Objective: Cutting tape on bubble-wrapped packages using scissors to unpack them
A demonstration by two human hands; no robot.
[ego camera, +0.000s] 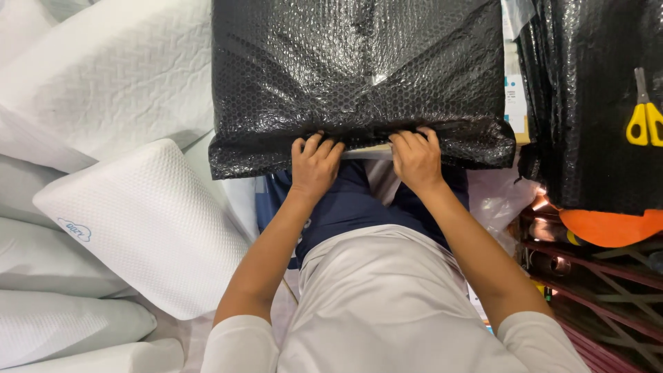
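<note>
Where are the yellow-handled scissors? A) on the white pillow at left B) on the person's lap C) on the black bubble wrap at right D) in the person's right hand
C: the scissors lie on the black bubble wrap at right, apart from the left hand and right hand, which both grip the near edge of the middle black bubble-wrap bundle.

The glossy black bubble-wrap parcel point(359, 76) showed a honeycomb pattern; the white foam pillow point(148, 224) was finely dotted, the plastic-handled scissors point(646, 114) yellow, the round plastic lid point(608, 226) orange.

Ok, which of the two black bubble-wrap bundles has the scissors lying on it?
The black bundle at the right edge: yellow-handled scissors rest on it. The middle bundle, gripped by both hands, carries nothing.
</note>
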